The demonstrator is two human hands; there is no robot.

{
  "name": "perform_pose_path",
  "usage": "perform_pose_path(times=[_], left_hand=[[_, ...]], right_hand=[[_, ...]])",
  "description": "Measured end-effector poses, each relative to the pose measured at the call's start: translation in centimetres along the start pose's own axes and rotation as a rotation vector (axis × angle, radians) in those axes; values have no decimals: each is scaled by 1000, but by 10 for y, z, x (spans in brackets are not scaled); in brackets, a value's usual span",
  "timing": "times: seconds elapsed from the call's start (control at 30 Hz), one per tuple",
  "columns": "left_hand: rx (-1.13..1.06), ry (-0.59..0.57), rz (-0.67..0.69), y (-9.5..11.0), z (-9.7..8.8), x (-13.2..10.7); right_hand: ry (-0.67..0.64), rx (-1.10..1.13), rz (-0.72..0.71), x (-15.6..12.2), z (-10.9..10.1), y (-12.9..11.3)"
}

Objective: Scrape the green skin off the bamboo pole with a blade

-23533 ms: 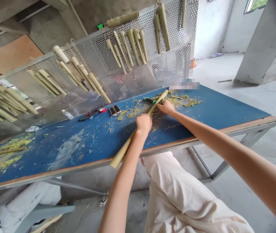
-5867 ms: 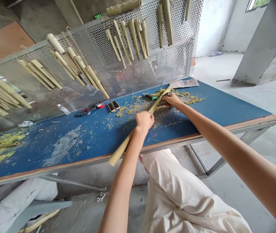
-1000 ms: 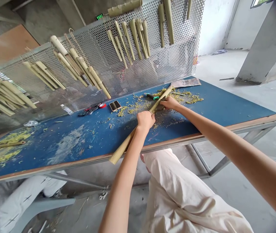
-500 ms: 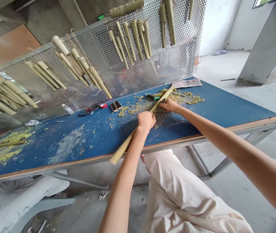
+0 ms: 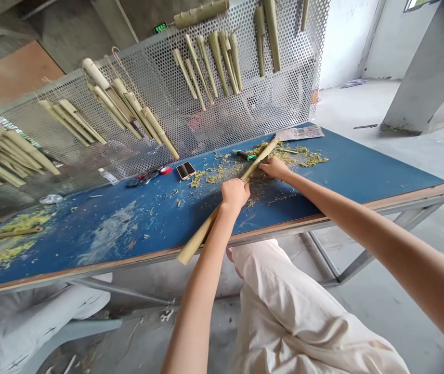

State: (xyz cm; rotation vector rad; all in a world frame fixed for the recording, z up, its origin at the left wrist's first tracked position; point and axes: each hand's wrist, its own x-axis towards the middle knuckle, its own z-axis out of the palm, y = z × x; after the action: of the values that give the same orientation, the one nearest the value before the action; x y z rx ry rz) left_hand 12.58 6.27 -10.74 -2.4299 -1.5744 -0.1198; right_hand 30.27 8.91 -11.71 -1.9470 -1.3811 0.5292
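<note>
A long bamboo stick (image 5: pixel 202 234) lies slanted across the blue table (image 5: pixel 120 228), its near end hanging over the front edge. My left hand (image 5: pixel 234 192) is wrapped round the stick at its middle. My right hand (image 5: pixel 273 167) is closed on a small dark tool pressed against the stick's far part; I cannot make out what the tool is. Yellow-green shavings (image 5: pixel 308 157) are scattered around both hands.
A perforated metal panel (image 5: pixel 159 104) with several hanging bamboo pieces stands behind the table. A phone (image 5: pixel 186 170), a red tape roll (image 5: pixel 164 169), a green-handled tool (image 5: pixel 245 155), a small bottle (image 5: pixel 108 176) and a paper (image 5: pixel 300 133) lie on the table. A person in white sits at the left (image 5: pixel 35 322).
My right hand has shifted slightly along the stick near its far part. My left hand keeps its grip in the same place.
</note>
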Motion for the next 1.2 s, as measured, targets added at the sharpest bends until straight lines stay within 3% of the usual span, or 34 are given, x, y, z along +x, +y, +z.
perform_pose_path(times=[0.07, 0.2, 0.33, 0.47, 0.6, 0.73, 0.87, 1.03, 1.2], left_hand=[[-2, -1, -6, 0, 0, 0], [-4, 2, -5, 0, 0, 0], [5, -3, -7, 0, 0, 0], [7, 2, -5, 0, 1, 0], [-3, -12, -13, -1, 2, 1], [-8, -5, -12, 0, 1, 1], [1, -21, -17, 0, 0, 1], [5, -13, 1, -1, -1, 1], [14, -14, -8, -1, 0, 1]], right_hand=[[-22, -9, -25, 0, 1, 1], [67, -65, -14, 2, 3, 3], [-14, -94, -78, 3, 4, 3], [76, -151, -33, 2, 3, 1], [4, -134, -45, 2, 1, 0], [56, -140, -13, 2, 0, 0], [-26, -83, -61, 2, 0, 0], [39, -70, 25, 7, 0, -1], [-9, -67, -23, 8, 0, 0]])
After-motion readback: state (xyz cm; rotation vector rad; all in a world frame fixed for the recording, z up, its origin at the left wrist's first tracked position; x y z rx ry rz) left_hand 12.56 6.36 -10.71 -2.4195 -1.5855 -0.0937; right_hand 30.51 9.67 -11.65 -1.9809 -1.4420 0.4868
